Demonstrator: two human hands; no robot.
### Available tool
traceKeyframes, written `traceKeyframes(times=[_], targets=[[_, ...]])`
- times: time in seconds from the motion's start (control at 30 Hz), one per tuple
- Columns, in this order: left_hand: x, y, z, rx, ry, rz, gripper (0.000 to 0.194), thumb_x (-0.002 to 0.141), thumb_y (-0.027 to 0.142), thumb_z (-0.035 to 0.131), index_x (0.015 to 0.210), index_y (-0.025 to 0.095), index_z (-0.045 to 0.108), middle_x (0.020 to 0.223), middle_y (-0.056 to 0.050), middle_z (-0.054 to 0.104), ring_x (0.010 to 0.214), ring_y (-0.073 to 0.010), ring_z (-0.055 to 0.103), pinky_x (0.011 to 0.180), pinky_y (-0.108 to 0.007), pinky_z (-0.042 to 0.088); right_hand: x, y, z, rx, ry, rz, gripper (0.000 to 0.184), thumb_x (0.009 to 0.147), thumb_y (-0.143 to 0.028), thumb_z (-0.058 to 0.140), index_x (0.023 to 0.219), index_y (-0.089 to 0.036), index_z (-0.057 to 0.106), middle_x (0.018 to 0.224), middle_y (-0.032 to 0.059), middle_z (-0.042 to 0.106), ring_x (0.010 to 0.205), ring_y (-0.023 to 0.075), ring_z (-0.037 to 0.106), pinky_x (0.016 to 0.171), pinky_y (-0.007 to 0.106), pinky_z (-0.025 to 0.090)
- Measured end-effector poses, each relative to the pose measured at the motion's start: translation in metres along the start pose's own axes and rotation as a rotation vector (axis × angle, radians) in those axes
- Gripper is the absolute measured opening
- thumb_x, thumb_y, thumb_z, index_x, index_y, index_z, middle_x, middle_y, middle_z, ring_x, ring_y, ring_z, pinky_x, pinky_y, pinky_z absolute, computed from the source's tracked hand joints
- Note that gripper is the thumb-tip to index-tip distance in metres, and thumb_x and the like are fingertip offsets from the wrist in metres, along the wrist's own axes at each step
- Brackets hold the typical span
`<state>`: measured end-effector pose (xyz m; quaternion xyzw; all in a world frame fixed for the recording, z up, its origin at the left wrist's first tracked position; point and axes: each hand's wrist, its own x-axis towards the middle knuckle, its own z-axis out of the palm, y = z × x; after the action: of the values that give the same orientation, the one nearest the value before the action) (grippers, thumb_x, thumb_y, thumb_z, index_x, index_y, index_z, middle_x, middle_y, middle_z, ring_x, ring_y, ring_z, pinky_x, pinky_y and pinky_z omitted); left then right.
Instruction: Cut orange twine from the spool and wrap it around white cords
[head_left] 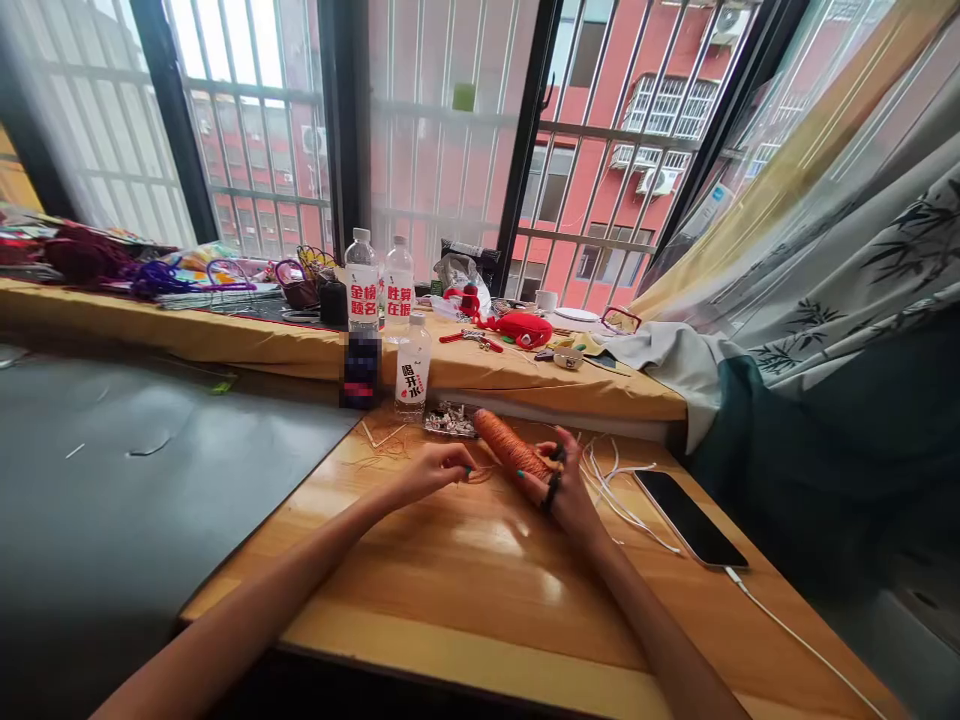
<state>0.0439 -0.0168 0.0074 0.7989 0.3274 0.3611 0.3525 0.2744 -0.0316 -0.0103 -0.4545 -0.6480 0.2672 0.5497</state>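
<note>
My left hand [446, 468] is closed in a pinch above the table, with thin orange thread [480, 474] at its fingertips. Beside it, my right hand [566, 490] is wrapped round the lower end of a cone of orange thread [510, 443], which tilts up to the left. Black loops, like scissor handles [552, 491], sit round the thumb and a finger of that hand; any blades are hidden. Loose orange strands [382, 450] and a pale bent stick lie on the table left of my hands. Behind the cone stands a clear tray of small metal parts [448, 420].
A bottle [412, 370] stands at the table's back edge. To the right lie white cords [619, 500] and a phone [691, 518] with a charging cable. On the cloth-covered sill [480, 365] are red pliers [471, 337], a red crocheted piece [523, 328] and more bottles. A grey surface [150, 480] adjoins on the left.
</note>
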Motion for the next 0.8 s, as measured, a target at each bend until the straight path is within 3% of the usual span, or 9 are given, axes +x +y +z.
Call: traceKeyframes(times=[0.13,0.3,0.47,0.57,0.7,0.8], targets=[[0.000,0.005,0.000,-0.093,-0.051,-0.033,0.014,0.072,0.016,0.049,0.078,0.011,0.060,0.068,-0.002,0.063,0.063,-0.0110,0.054,0.059,-0.022,0.039,0.004,0.008,0.001,-0.339,-0.080,-0.067,0.046,0.065,-0.027,0.058,0.108,-0.019,0.045,0.101,0.0077,0.049,0.096,0.0216,0.047,0.089,0.040,0.033],[0.002,0.005,-0.002,-0.080,-0.053,-0.069,0.013,0.071,0.017,0.051,0.077,0.011,0.060,0.066,-0.002,0.063,0.062,-0.0111,0.054,0.057,-0.021,0.037,0.007,0.016,-0.004,-0.461,-0.062,-0.095,0.054,0.063,-0.030,0.061,0.111,-0.016,0.042,0.106,0.0111,0.050,0.099,0.0245,0.047,0.088,0.040,0.034],[0.002,-0.005,0.001,-0.033,-0.117,-0.073,0.014,0.070,0.015,0.050,0.079,0.012,0.060,0.066,0.000,0.062,0.063,-0.0104,0.054,0.059,-0.021,0.038,0.004,0.016,0.000,-0.455,0.005,-0.015,0.051,0.061,-0.033,0.063,0.106,-0.015,0.046,0.102,0.0110,0.053,0.093,0.0253,0.049,0.084,0.042,0.036],[0.002,-0.011,0.003,-0.009,-0.140,-0.106,0.016,0.070,0.014,0.047,0.080,0.013,0.060,0.067,0.000,0.062,0.062,-0.0103,0.053,0.058,-0.020,0.039,0.001,0.012,0.003,-0.223,0.098,0.033,0.048,0.062,-0.035,0.063,0.103,-0.017,0.047,0.098,0.0088,0.054,0.089,0.0228,0.051,0.082,0.040,0.038],[0.002,-0.013,0.001,0.056,-0.160,-0.139,0.020,0.068,0.010,0.045,0.079,0.013,0.061,0.069,0.000,0.062,0.066,-0.0109,0.054,0.061,-0.020,0.039,0.001,0.001,-0.001,0.379,0.213,0.144,0.039,0.068,-0.039,0.056,0.103,-0.023,0.048,0.099,0.0031,0.056,0.084,0.0177,0.054,0.077,0.034,0.043],[0.001,-0.014,-0.001,0.115,-0.188,-0.147,0.019,0.066,0.012,0.047,0.078,0.014,0.062,0.070,0.001,0.061,0.067,-0.0115,0.053,0.061,-0.020,0.038,0.003,-0.012,-0.010,0.746,0.163,0.230,0.029,0.072,-0.043,0.048,0.095,-0.025,0.055,0.098,0.0011,0.059,0.090,0.0183,0.055,0.082,0.037,0.042]])
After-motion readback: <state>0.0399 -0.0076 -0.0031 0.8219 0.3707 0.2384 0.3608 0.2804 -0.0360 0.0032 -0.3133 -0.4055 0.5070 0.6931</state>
